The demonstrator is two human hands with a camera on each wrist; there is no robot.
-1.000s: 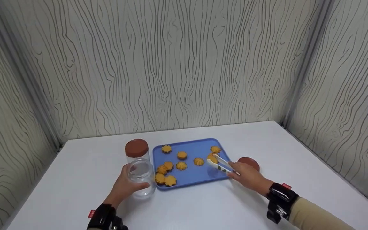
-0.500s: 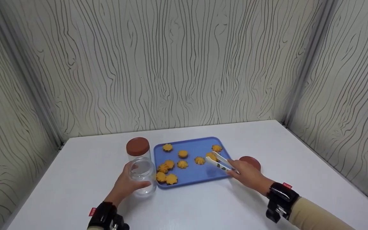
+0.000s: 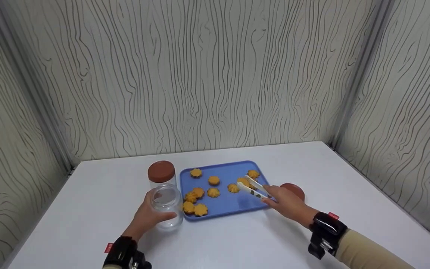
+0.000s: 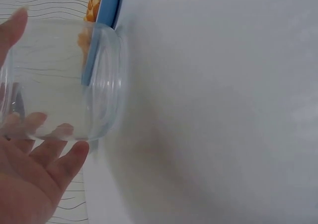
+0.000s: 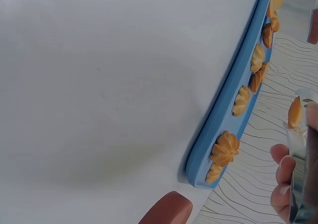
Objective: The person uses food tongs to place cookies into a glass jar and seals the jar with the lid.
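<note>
My left hand (image 3: pixel 149 215) grips a clear, lidless jar (image 3: pixel 167 203) left of the blue tray (image 3: pixel 224 207). In the left wrist view the jar (image 4: pixel 54 80) looks see-through, with nothing visible inside, and the fingers curl round its side. My right hand (image 3: pixel 287 203) holds white patterned tongs (image 3: pixel 254 191) over the tray's right part. Between the tong tips is a golden cookie (image 5: pixel 294 112), held above the tray in the right wrist view. Several more flower-shaped cookies (image 3: pixel 213 192) lie spread on the tray, with some clustered at its left end.
A second clear jar with a brown-red lid (image 3: pixel 161 172) stands behind the left hand's jar. Another brown-red lid (image 3: pixel 293 189) lies on the white table (image 3: pixel 230 243), partly hidden by my right hand. Wood-patterned walls (image 3: pixel 200 74) enclose the table's back and sides.
The tongs and the cookie in their tips have shifted slightly left and up from the tray's right side. My left hand and the jar stay almost in place.
</note>
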